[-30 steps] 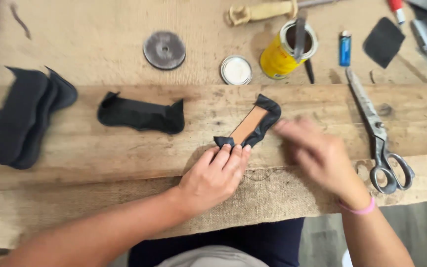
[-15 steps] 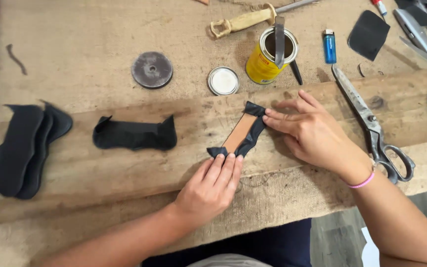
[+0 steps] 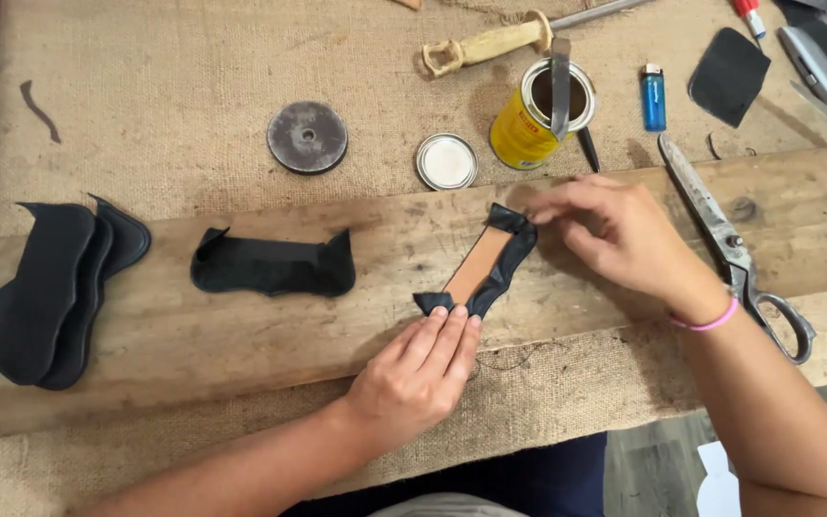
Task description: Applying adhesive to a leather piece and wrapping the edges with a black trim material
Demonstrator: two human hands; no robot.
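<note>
Leather strip: I see a narrow tan strip with black leather folded up around its edges (image 3: 479, 263), lying on the wooden plank (image 3: 241, 335) just ahead of me and a little to my right.
Long axis: it runs on a diagonal — near end low and to my left, far end up and to my right, toward the yellow can (image 3: 528, 120).
Left hand: my left hand (image 3: 418, 378) lies flat, palm down, fingers straight and together; the fingertips (image 3: 447, 321) press on the near end of the strip. Nothing is gripped, only pinned.
Right hand: my right hand (image 3: 614, 230) sits beside the far end, fingers bent and drawn together at the strip's top corner. They look to be touching or pinching the black fold there, but the tips are blurred, so I cannot tell whether they truly hold it.
Which hand is nearer: both are at the strip — left at the near end, right at the far end, with the bare tan middle open between them.
Direction from hands: from the left hand the strip leads away and rightward; from the right hand it leads back toward me and leftward.
Nearby: scissors (image 3: 734, 244) lie just right of my right wrist; a folded black leather piece (image 3: 275, 268) rests on the plank well left of the strip; a stack of black cut pieces (image 3: 50, 287) lies farther left.
</note>
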